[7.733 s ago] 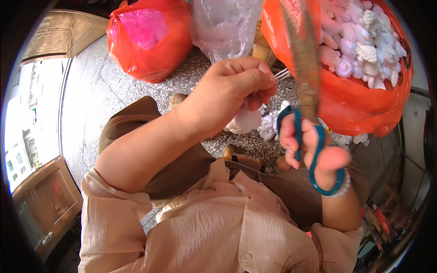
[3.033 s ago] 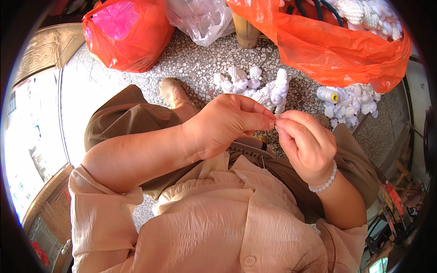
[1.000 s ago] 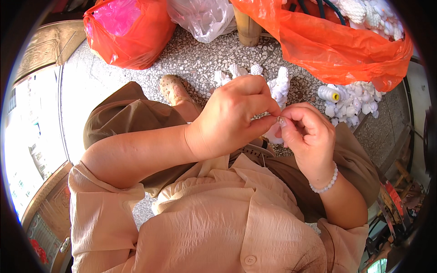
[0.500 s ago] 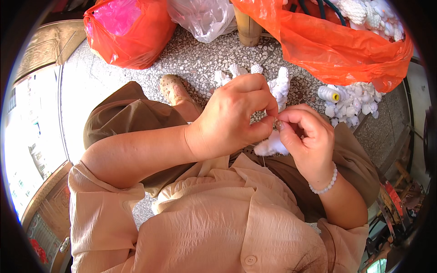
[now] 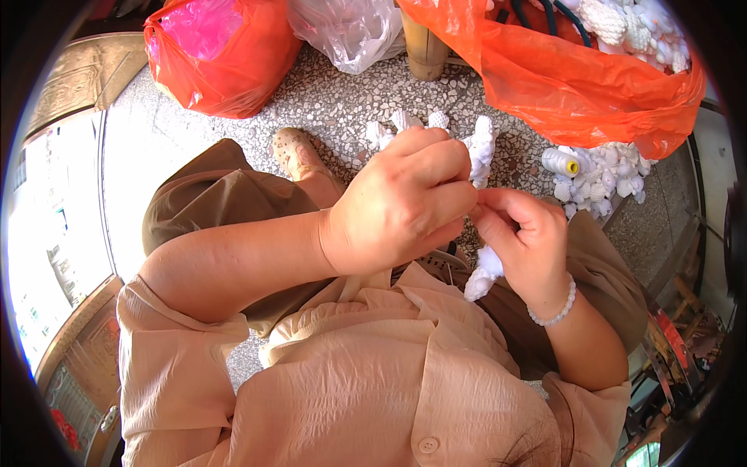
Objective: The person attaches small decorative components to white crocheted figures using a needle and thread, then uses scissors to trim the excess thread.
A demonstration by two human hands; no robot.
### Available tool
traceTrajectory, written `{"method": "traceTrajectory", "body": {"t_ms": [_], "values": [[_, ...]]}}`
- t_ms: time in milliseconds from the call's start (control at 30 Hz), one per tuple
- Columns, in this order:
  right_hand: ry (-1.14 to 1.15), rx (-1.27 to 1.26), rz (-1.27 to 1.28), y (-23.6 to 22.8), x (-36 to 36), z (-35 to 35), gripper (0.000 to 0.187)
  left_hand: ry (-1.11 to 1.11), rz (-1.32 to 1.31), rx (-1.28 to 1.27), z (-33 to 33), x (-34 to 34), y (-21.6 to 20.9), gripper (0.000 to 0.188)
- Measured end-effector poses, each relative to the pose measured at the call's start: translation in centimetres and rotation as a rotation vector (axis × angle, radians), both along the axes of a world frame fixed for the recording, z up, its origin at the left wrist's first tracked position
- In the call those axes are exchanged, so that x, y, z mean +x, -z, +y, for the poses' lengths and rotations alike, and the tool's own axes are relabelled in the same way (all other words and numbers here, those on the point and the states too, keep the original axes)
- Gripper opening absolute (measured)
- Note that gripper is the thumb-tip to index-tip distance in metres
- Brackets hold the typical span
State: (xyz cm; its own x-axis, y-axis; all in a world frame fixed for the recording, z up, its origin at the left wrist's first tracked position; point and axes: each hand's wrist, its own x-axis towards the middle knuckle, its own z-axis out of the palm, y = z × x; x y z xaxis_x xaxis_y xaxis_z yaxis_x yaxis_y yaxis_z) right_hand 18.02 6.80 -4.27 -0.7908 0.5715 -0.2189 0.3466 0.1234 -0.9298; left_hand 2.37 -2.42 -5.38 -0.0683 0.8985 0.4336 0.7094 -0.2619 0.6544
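Note:
My left hand (image 5: 408, 198) is closed, its thumb and fingers curled together; whatever they pinch is hidden behind the knuckles. Against it, the fingertips of my right hand (image 5: 525, 237) are pressed together, with a bracelet of pale beads on that wrist. A small white crocheted piece (image 5: 484, 274) sticks out below the right palm, its upper part covered by the fingers. Just beyond my hands, more white crocheted pieces (image 5: 482, 146) lie partly hidden by them. Any thread or needle between the fingertips is too small to make out.
An orange bag (image 5: 576, 86) at the far right holds white crocheted pieces. Under its edge lie a white thread spool (image 5: 560, 161) and a heap of white pieces (image 5: 611, 183). A red bag (image 5: 233, 74), a clear bag (image 5: 346, 31) and a bamboo post (image 5: 426, 56) stand farther off.
My left hand has turned and its fingers have closed tighter. The white crocheted piece has swung downward and right beneath my right hand, which has dipped slightly.

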Motion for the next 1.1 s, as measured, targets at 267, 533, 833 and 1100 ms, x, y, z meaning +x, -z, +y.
{"method": "traceTrajectory", "body": {"t_ms": [267,533,833,1100], "values": [[-0.211,1.098,-1.052,-0.6,4.7,11.5,0.021,-0.193,-0.289,-0.31,0.3,-1.7,-0.9,0.013],[-0.272,0.52,-0.641,10.7,3.6,10.5,0.032,-0.297,-0.678,-0.695,0.3,-2.8,-1.1,0.019],[0.006,0.007,-0.618,23.7,2.9,9.7,0.025,-0.308,-0.833,-0.903,0.1,-3.5,-1.5,0.019],[0.057,-0.337,-0.355,19.2,-1.4,8.0,0.019,-0.283,-0.808,-0.936,-0.4,-4.5,0.2,0.019]]}}
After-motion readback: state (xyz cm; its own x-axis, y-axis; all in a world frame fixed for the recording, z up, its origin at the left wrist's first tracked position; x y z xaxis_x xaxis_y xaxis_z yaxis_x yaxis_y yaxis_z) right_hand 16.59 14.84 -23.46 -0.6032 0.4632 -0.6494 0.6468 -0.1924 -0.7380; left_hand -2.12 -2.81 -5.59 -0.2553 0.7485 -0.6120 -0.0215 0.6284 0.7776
